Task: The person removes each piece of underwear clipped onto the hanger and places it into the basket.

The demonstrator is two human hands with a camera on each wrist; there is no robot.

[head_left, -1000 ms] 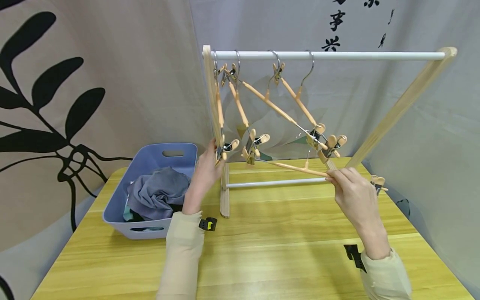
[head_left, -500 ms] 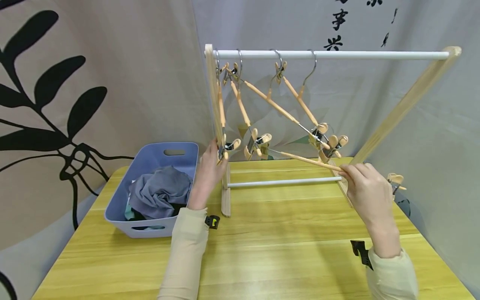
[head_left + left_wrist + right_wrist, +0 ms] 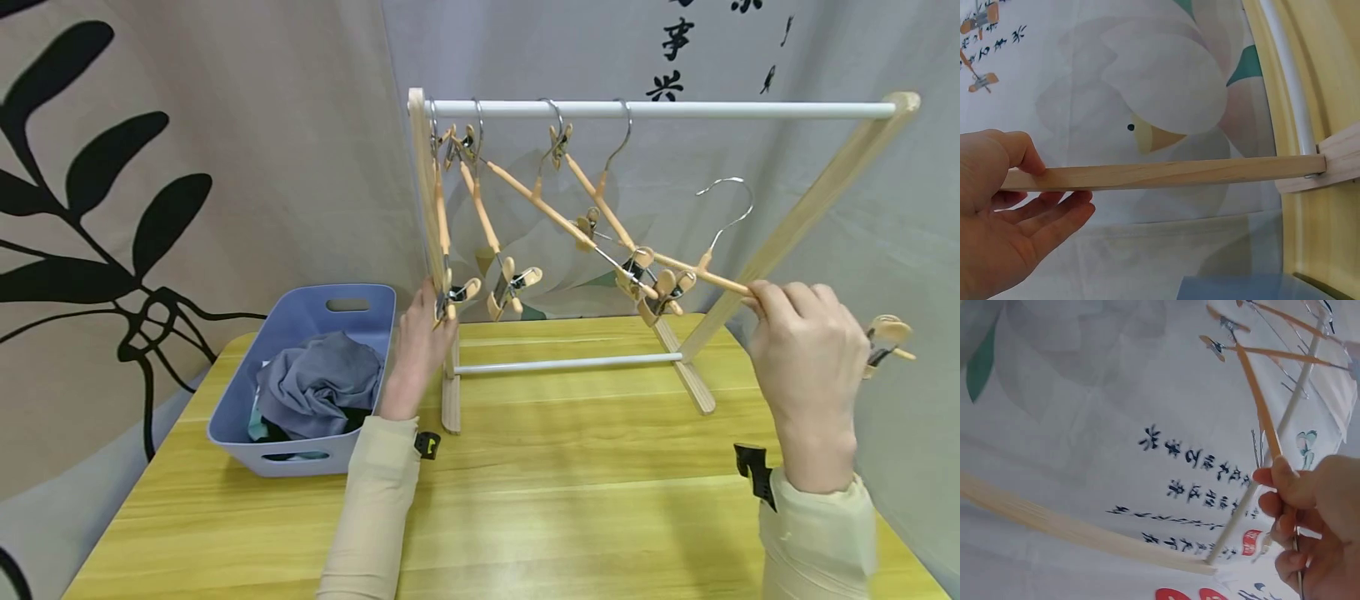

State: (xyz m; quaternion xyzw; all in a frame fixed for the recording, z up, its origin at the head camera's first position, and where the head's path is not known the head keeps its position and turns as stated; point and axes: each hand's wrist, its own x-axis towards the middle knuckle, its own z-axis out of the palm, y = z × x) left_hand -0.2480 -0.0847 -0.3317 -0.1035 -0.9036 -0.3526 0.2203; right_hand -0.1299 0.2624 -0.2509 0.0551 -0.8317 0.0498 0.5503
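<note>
My right hand (image 3: pixel 810 367) grips the wooden bar of a clip hanger (image 3: pixel 716 277), whose metal hook points up, below the rack's white top rail (image 3: pixel 757 110). One clip of that hanger sticks out past the hand's right side. In the right wrist view, fingers and thumb close round the hanger bar (image 3: pixel 1260 406). My left hand (image 3: pixel 416 350) holds the left wooden post of the rack; the left wrist view shows thumb and fingers on either side of that post (image 3: pixel 1172 175). Several more clip hangers (image 3: pixel 555 212) hang from the rail's left half.
A blue basket (image 3: pixel 300 460) with crumpled grey-blue cloth (image 3: pixel 318 383) stands left of the rack on the yellow wooden table (image 3: pixel 570 500). The rack's right post (image 3: pixel 810 212) slants down to a foot on the table. A printed curtain (image 3: pixel 247 167) hangs behind.
My right hand has moved right and up with the hanger, whose hook now stands upright near the right post. The left hand keeps its hold on the left post.
</note>
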